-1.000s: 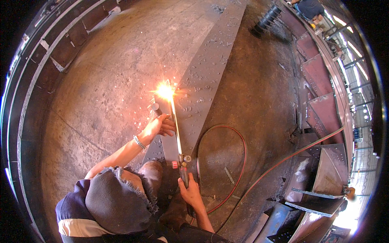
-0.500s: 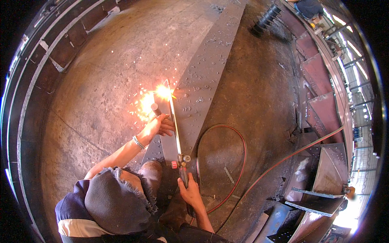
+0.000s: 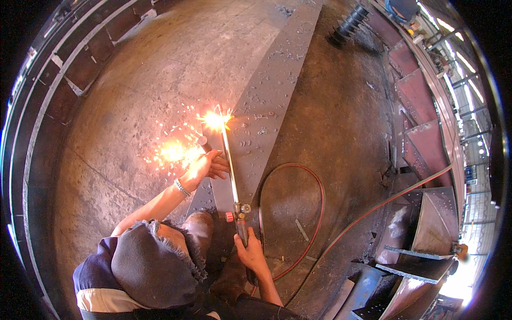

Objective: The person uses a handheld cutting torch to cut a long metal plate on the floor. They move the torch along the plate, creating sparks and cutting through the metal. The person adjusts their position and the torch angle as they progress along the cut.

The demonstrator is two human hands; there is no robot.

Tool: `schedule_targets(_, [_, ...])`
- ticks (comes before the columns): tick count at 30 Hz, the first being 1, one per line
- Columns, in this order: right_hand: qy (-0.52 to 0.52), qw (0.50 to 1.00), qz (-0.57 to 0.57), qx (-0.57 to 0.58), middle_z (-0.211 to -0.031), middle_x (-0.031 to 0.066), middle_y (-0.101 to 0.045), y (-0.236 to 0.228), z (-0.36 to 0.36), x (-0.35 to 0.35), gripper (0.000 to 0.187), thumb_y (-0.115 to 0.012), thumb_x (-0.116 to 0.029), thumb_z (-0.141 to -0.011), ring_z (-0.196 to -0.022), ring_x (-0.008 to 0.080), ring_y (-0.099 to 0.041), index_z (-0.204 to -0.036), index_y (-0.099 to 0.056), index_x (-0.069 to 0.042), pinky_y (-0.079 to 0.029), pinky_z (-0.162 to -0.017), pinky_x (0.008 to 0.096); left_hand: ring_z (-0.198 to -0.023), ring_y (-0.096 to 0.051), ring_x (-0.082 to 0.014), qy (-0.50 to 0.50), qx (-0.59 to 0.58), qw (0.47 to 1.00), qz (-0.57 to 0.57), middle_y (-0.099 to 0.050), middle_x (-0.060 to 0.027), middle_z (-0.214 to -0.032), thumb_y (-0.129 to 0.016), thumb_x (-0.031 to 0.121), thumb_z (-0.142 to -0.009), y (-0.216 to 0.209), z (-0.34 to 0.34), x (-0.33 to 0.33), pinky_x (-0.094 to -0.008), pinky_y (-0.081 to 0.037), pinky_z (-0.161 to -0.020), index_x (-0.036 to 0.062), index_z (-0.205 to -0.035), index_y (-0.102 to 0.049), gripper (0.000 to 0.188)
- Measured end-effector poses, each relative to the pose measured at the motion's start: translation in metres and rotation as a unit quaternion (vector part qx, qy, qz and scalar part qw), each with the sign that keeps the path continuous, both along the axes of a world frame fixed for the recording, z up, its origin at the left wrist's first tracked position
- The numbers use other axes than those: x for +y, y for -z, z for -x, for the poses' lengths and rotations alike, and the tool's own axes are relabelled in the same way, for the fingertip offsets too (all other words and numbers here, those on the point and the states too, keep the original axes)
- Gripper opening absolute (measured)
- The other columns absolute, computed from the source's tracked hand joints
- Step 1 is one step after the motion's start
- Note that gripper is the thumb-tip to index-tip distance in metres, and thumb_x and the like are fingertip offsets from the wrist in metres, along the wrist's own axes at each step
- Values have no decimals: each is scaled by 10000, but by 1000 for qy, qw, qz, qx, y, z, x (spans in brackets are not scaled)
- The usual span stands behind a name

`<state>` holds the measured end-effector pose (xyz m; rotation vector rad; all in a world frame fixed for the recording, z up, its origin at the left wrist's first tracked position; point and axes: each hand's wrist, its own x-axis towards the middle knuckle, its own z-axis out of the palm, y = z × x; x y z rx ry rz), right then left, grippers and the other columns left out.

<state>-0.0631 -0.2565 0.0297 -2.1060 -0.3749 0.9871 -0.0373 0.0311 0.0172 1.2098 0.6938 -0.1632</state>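
Observation:
My right hand (image 3: 250,253) is wrapped round the dark handle of a cutting torch (image 3: 226,146) with brass valves and a red knob. Its long bright tube runs up to a glaring, sparking spot on the edge of a grey steel plate (image 3: 277,74). Close to the torch tube, my left hand (image 3: 201,168) is closed round a short round bar (image 3: 202,142), whose flat end sticks up past the thumb. The left fingertips reach the tube; whether they press on it is hard to tell. Glare hides the torch tip and the cut.
A red-and-dark hose (image 3: 323,194) loops over the floor at right. Bits of slag (image 3: 262,130) dot the plate. Steel beams line the left (image 3: 40,106) and right (image 3: 421,96) sides, a black coil-like part (image 3: 349,25) stands far right, and cut steel pieces (image 3: 416,269) lie near right.
The lower burst of sparks has spread left and away from the bar's end. Both hands and the torch hold almost the same place.

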Motion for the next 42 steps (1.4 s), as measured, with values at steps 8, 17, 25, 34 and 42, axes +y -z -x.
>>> schedule_targets(8, [-7, 1000, 5, 5, -827, 258, -615, -1, 0, 1, 332, -585, -291, -931, -848, 459, -625, -1073, -504, -2, -470, -719, 471, -737, -663, -185, -6, 14, 1000, 4, -725, -128, -1002, -361, 476, -960, 1, 0, 3, -273, -468, -668, -19, -1092, -666, 596])
schedule_targets(17, [-1, 1000, -3, 3, -830, 269, -614, 1, 0, -2, 344, -575, -298, -935, -858, 475, -621, -1097, -502, -3, -468, -721, 480, -722, -667, -189, -6, 0, 1000, 3, -726, -135, -987, -356, 457, -970, 4, -2, 1, -271, -473, -647, -17, -1072, -670, 578])
schedule_targets(25, [-12, 1000, 0, 7, -831, 273, -618, 0, -1, 1, 360, -579, -294, -933, -861, 473, -625, -1106, -502, 12, -471, -722, 478, -732, -663, -189, -10, 8, 1000, -15, -725, -131, -997, -341, 463, -976, 3, 3, 4, -277, -467, -657, -20, -1074, -665, 590])
schedule_targets(34, [-10, 1000, 0, 4, -838, 275, -622, -3, -2, 1, 360, -584, -292, -932, -858, 468, -629, -1101, -506, 16, -473, -719, 475, -737, -659, -176, -11, 10, 1000, -1, -726, -122, -1007, -342, 463, -977, 0, 1, 2, -273, -462, -668, -25, -1084, -664, 594])
schedule_targets(42, [-10, 1000, -11, 3, -832, 259, -625, 0, -2, -1, 336, -581, -278, -937, -846, 447, -638, -1091, -506, 10, -475, -721, 463, -728, -662, -184, -16, 15, 1000, -6, -726, -132, -996, -357, 438, -979, -6, -1, 2, -281, -472, -673, -35, -1075, -673, 576])
